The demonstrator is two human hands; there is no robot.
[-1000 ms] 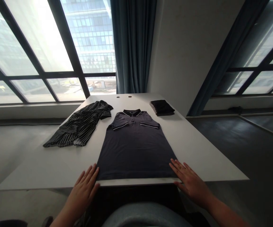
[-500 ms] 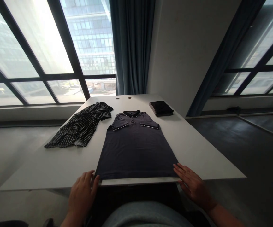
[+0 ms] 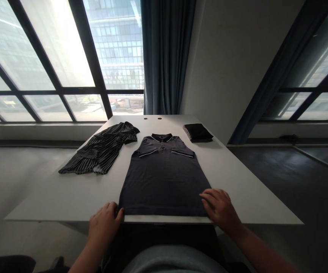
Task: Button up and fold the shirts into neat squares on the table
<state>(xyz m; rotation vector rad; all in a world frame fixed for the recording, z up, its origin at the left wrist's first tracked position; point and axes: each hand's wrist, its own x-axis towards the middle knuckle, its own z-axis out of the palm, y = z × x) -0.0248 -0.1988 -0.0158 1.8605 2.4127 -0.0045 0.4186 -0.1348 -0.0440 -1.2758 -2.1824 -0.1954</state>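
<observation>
A dark navy polo shirt (image 3: 164,174) lies flat on the white table (image 3: 237,182), collar away from me, sleeves folded in. My left hand (image 3: 104,224) is curled at the shirt's near left hem corner, fingers closed on the fabric edge. My right hand (image 3: 220,209) rests on the near right hem corner, fingers bent and pinching the cloth there. Both hands sit at the table's front edge.
A crumpled black shirt with white stripes (image 3: 102,148) lies at the left of the table. A folded black garment (image 3: 198,132) sits at the far right corner. Windows and a blue curtain (image 3: 166,57) stand behind the table. My lap shows below the front edge.
Both hands went from lying flat beside the hem corners to curling their fingers onto them. The right hand moved slightly left onto the shirt.
</observation>
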